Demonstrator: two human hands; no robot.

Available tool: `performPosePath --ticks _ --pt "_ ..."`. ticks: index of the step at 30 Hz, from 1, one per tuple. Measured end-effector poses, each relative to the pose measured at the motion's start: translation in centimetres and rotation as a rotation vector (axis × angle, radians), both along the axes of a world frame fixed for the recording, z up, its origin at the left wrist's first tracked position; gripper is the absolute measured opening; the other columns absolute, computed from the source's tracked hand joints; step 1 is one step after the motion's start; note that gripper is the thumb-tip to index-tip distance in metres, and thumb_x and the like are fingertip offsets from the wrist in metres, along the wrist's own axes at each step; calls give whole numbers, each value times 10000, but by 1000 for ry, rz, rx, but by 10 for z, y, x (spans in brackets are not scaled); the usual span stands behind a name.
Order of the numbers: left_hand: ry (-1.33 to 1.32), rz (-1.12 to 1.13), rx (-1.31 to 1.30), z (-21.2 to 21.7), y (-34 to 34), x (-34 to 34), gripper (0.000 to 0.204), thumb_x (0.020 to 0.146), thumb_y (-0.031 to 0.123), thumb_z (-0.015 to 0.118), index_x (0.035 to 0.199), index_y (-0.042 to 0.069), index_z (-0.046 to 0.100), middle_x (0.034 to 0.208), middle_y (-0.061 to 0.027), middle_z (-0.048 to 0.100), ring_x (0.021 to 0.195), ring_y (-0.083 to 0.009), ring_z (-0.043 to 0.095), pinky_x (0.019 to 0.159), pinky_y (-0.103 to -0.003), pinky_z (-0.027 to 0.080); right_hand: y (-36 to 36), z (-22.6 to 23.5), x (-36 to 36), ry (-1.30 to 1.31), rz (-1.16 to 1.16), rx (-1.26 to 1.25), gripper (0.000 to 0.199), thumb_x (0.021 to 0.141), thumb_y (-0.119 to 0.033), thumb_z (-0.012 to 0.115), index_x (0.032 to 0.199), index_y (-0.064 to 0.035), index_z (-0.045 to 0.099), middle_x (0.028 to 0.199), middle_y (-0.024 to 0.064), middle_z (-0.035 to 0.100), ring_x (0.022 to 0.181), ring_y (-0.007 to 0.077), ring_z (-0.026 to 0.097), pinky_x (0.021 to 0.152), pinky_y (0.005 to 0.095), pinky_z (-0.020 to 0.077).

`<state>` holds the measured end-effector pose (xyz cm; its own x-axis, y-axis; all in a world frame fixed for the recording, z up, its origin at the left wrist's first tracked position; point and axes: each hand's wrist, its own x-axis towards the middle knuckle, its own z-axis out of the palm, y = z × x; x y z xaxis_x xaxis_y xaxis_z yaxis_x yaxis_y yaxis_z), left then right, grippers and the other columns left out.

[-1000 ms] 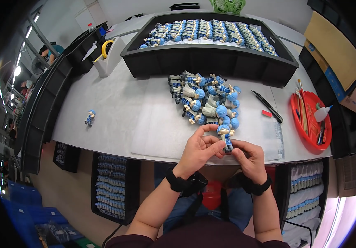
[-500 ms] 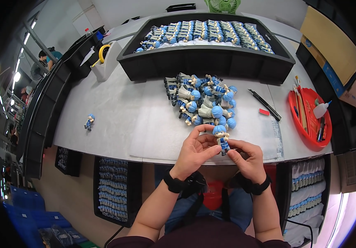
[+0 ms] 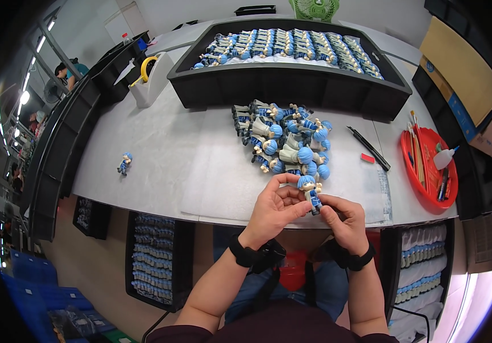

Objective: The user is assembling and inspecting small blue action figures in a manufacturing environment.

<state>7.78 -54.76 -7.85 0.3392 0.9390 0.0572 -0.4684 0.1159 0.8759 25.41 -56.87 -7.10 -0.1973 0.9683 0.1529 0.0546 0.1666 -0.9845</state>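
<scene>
A small blue-haired figurine (image 3: pixel 312 194) in a blue and white outfit is held upright near the table's front edge. My left hand (image 3: pixel 276 207) grips it from the left, fingers curled behind the head and thumb by the body. From the right, my right hand (image 3: pixel 343 220) pinches it low, near the legs. Just beyond lies a heap of similar figurines (image 3: pixel 297 155), piled on a white sheet (image 3: pixel 223 188). One more figurine (image 3: pixel 124 164) lies apart on the left of the table.
A black crate (image 3: pixel 291 91) with rows of figurines stands at the back. Right of the heap are black pens (image 3: pixel 368 148), a red block (image 3: pixel 367 158) and a red tray (image 3: pixel 404 177) of brushes and a bottle. A tape dispenser (image 3: pixel 160 80) stands back left. Crates (image 3: pixel 184 257) flank my legs.
The figurine has turned slightly and tilted between my hands, which keep their hold. The whole view has shifted a little; the heap and crate look unchanged.
</scene>
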Motion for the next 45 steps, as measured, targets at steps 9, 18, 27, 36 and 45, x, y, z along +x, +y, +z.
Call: performPosePath --ticks 9,18,27,36,45 --pt "-11 -7 25 -1 -1 0 489 766 -48 617 1178 23 363 945 -92 551 871 -124 552 739 -229 475 1 -2 -1 11 -16 44 240 819 -90 595 1025 34 595 884 91 636 768 112 577 676 225 454" --pt "-30 -2 -15 -2 -2 1 492 766 -44 620 1181 22 364 968 -95 550 881 -129 553 754 -240 476 0 2 0 -34 1 48 248 779 -86 639 1003 16 610 826 79 639 737 101 573 654 225 454" --pt "152 -18 52 2 -5 6 517 710 -35 688 1138 0 400 869 -73 569 795 -99 564 673 -201 497 3 -11 -3 148 -149 50 276 790 -8 578 1063 22 557 947 100 610 787 117 583 683 228 470" --pt "201 -29 22 4 -4 5 503 709 -20 697 1127 -8 418 838 -71 563 745 -86 565 646 -188 502 4 -9 -5 111 -157 68 243 792 14 559 1034 31 574 960 99 613 807 123 593 683 222 474" --pt "228 -51 20 2 -3 5 493 710 -19 694 1127 -20 430 831 -74 567 742 -94 580 644 -191 511 4 -15 -5 88 -229 73 222 782 10 587 1003 30 589 904 87 635 745 102 600 655 206 476"
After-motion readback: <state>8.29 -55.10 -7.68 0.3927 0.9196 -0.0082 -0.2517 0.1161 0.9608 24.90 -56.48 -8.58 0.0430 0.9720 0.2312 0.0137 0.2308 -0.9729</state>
